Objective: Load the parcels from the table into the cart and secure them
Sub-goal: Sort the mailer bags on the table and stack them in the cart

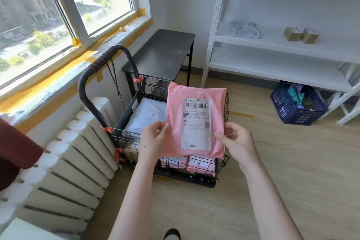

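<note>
I am holding a pink parcel [196, 122] upright above the wire cart [226, 142], label side facing me. My left hand [153, 140] is pinching the parcel's lower left edge, thumb on the front and fingers curled behind. My right hand [236, 143] is gripping the lower right edge in the same way, thumb lying across the front beside the white shipping label [196, 123]. The parcel is hanging over the cart's near right corner and is not touching the basket. Inside the cart, a white parcel [148, 117] is lying flat toward the handle side, and further pink parcels [200, 164] are standing against the near wire wall. The cart's black handle [101, 76] is rising along its left side, beside the radiator [74, 165]. The dark table [163, 52] is standing just behind the cart's far edge.
</note>
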`<action>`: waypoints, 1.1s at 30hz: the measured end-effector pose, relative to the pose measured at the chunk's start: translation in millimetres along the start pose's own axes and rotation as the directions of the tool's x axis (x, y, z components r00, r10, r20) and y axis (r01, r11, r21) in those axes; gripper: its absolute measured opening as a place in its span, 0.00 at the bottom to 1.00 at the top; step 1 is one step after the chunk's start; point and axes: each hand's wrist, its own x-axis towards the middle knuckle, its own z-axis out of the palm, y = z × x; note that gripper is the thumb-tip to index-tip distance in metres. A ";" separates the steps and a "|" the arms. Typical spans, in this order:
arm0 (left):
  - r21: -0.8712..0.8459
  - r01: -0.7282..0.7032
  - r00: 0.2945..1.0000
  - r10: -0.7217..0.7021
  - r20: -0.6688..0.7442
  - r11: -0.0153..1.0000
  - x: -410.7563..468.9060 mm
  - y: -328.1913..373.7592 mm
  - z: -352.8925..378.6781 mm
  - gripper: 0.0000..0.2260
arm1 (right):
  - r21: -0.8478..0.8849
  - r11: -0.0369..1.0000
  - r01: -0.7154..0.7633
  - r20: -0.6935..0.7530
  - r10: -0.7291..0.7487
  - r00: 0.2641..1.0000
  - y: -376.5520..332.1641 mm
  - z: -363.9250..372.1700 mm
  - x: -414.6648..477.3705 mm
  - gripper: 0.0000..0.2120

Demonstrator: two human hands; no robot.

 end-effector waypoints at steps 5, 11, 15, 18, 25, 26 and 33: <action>0.031 0.081 0.993 -0.083 0.081 0.996 34.9 -31.0 9.9 0.10 | -0.039 0.993 -0.112 -0.021 0.111 0.994 18.7 19.8 22.2 0.12; 0.091 0.147 0.976 -0.159 0.147 0.985 59.6 -73.3 41.6 0.13 | -0.028 0.964 -0.264 -0.030 0.263 0.964 59.3 31.8 47.7 0.11; 0.113 0.210 0.957 -0.227 0.179 0.971 86.7 -92.9 58.9 0.11 | -0.070 0.945 -0.320 -0.017 0.320 0.947 84.0 41.0 76.9 0.12; 0.132 0.262 0.941 -0.283 0.185 0.956 110.7 -101.8 73.6 0.09 | -0.089 0.931 -0.355 -0.004 0.356 0.935 98.6 46.4 106.7 0.13; 0.318 0.296 0.905 -0.371 0.209 0.901 169.6 -107.8 116.6 0.07 | -0.142 0.872 -0.469 0.058 0.480 0.875 137.2 58.5 180.4 0.12; 0.350 0.299 0.900 -0.384 0.206 0.888 178.3 -108.9 124.1 0.06 | -0.142 0.863 -0.485 0.066 0.497 0.865 143.0 58.4 190.6 0.12; 0.434 0.345 0.869 -0.458 0.188 0.832 238.2 -122.4 176.4 0.07 | -0.225 0.772 -0.594 0.071 0.621 0.780 187.1 59.4 262.8 0.13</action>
